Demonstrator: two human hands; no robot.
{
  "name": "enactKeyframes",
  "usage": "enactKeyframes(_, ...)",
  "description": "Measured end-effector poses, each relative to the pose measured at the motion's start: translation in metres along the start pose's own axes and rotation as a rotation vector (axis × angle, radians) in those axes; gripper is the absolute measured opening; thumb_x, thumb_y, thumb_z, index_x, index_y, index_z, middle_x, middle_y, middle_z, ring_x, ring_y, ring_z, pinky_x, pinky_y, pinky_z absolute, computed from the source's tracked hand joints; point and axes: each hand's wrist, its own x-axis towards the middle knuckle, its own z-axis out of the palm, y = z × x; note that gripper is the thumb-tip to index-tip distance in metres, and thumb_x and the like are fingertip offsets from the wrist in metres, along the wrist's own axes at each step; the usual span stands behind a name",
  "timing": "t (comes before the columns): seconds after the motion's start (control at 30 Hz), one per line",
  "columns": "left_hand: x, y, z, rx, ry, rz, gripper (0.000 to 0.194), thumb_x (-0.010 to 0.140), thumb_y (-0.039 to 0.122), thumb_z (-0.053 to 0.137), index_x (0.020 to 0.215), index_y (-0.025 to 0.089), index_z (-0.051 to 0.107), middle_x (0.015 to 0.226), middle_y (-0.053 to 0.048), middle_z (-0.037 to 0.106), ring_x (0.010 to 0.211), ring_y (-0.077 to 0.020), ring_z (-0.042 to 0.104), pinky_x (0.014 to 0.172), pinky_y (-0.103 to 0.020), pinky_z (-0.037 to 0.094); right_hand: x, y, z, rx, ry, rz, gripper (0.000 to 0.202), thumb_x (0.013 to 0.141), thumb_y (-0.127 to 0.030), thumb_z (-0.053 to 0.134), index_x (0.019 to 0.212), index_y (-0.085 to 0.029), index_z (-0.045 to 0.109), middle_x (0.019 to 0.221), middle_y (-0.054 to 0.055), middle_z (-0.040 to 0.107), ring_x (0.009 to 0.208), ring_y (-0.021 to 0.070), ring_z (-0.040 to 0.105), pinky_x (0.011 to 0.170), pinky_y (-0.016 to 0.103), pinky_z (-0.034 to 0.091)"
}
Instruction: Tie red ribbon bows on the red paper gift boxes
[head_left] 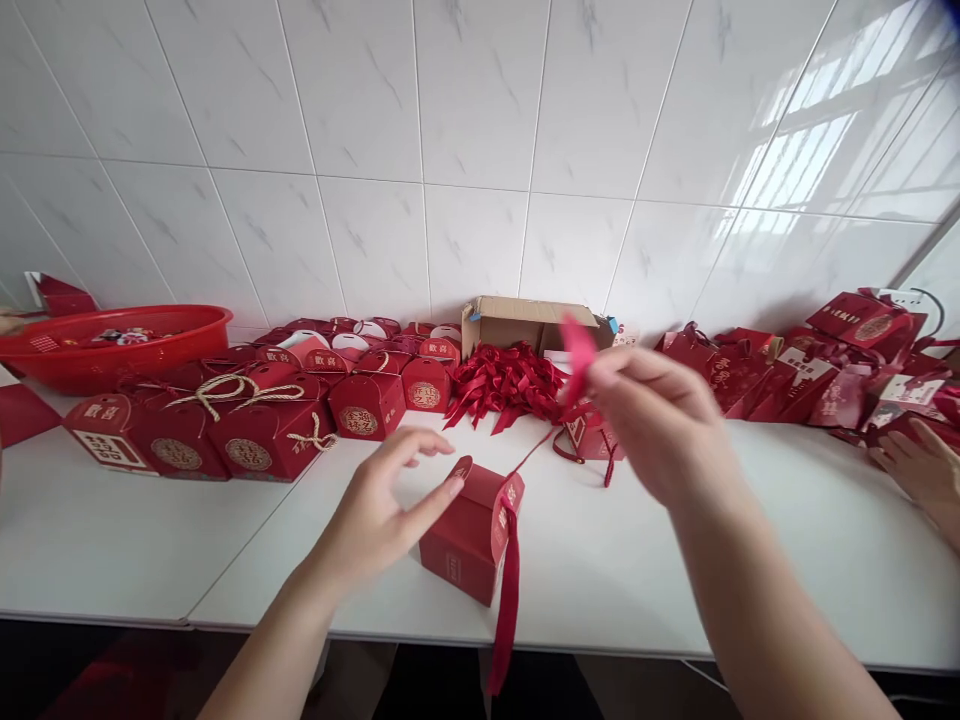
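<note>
In front of me on the white table stands a small red gift box [457,535] with rounded end flaps. A red ribbon [507,590] runs through its top; one end hangs down over the table's front edge. My right hand [664,420], raised to the right of the box, pinches the ribbon's other end, which is blurred and stretches taut up from the box. My left hand [382,500] is at the box's left side, its thumb at the top flap and its fingers apart, curving behind.
Finished-looking red boxes tied with cord [262,430] stand at left beside a red plastic basin [112,345]. A heap of red ribbons [506,385] spills from a cardboard box [540,310]. Red gift bags [750,375] are piled at right, near another person's hand [926,470].
</note>
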Motion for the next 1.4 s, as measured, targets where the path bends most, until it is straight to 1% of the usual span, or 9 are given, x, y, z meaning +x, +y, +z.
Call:
enactKeyframes(0.1,-0.021,-0.015,0.006,0.015,-0.102,-0.113,0.02,0.082,0.034,0.062,0.1,0.026,0.059,0.103,-0.002,0.065,0.091,-0.0193,0.064,0.08,-0.032,0.054,-0.007,-0.027,-0.014,0.023,0.128,-0.187,0.012,0.084,-0.032,0.06,0.074,-0.027,0.063,0.074,0.0,0.061,0.074,0.0176,0.059,0.074,0.034,0.046)
enactKeyframes(0.2,-0.032,-0.022,0.016,-0.089,-0.039,-0.264,0.019,0.084,0.038,0.058,0.095,0.023,0.06,0.096,-0.004,0.066,0.085,-0.0187,0.065,0.072,-0.028,0.056,-0.009,-0.026,-0.013,0.044,0.11,-0.188,0.015,0.085,-0.031,0.056,0.073,-0.027,0.062,0.082,0.001,0.062,0.087,0.0207,0.06,0.083,0.038,0.044)
enactKeyframes(0.33,-0.034,-0.024,0.025,-0.231,0.103,-0.394,0.026,0.082,0.043,0.06,0.095,0.021,0.058,0.087,-0.004,0.065,0.083,-0.0184,0.065,0.066,-0.025,0.056,-0.004,0.016,0.009,-0.077,-0.137,0.131,0.018,0.084,-0.032,0.056,0.07,-0.022,0.061,0.111,0.004,0.061,0.104,0.0236,0.057,0.09,0.038,0.041)
enactKeyframes(0.43,-0.034,-0.021,0.027,-0.282,0.14,-0.453,0.03,0.081,0.045,0.061,0.097,0.02,0.056,0.083,-0.003,0.065,0.078,-0.0179,0.065,0.063,-0.024,0.055,-0.001,0.049,0.028,-0.254,-0.326,0.367,0.017,0.081,-0.032,0.058,0.07,-0.019,0.062,0.129,0.007,0.055,0.119,0.0275,0.051,0.099,0.041,0.035)
enactKeyframes(0.53,-0.035,-0.018,0.027,-0.326,0.151,-0.499,0.034,0.081,0.047,0.06,0.099,0.02,0.054,0.087,-0.004,0.065,0.078,-0.0187,0.066,0.062,-0.026,0.055,0.0,0.066,0.04,-0.35,-0.423,0.47,0.016,0.079,-0.027,0.057,0.068,-0.018,0.064,0.137,0.009,0.05,0.122,0.0294,0.049,0.1,0.043,0.032)
enactKeyframes(0.87,-0.037,-0.021,0.028,-0.316,0.173,-0.497,0.033,0.081,0.046,0.06,0.1,0.02,0.053,0.093,-0.004,0.063,0.071,-0.0156,0.066,0.061,-0.025,0.053,0.003,0.076,0.045,-0.313,-0.506,0.453,0.035,0.077,-0.024,0.054,0.044,-0.019,0.043,0.115,0.009,0.064,0.125,0.029,0.048,0.092,0.036,0.036)
enactKeyframes(1.17,-0.039,-0.021,0.029,-0.309,0.182,-0.472,0.033,0.081,0.045,0.06,0.102,0.02,0.052,0.092,-0.005,0.066,0.072,-0.0178,0.067,0.06,-0.027,0.055,0.001,0.079,0.046,-0.324,-0.489,0.483,0.017,0.077,-0.025,0.055,0.064,-0.018,0.065,0.133,0.008,0.055,0.115,0.0261,0.055,0.092,0.037,0.04)
enactKeyframes(1.27,-0.04,-0.018,0.028,-0.33,0.181,-0.474,0.041,0.079,0.045,0.061,0.11,0.02,0.051,0.095,-0.008,0.069,0.068,-0.0184,0.068,0.061,-0.03,0.057,0.005,0.079,0.048,-0.354,-0.458,0.533,0.018,0.078,-0.027,0.056,0.066,-0.017,0.065,0.133,0.01,0.054,0.114,0.0269,0.056,0.094,0.039,0.038)
enactKeyframes(1.4,-0.041,-0.011,0.025,-0.374,0.137,-0.479,0.057,0.08,0.045,0.062,0.13,0.022,0.047,0.105,-0.01,0.07,0.064,-0.0166,0.067,0.062,-0.032,0.059,0.011,0.08,0.051,-0.39,-0.529,0.476,0.021,0.079,-0.027,0.055,0.062,-0.017,0.063,0.129,0.009,0.058,0.111,0.0275,0.056,0.095,0.04,0.038)
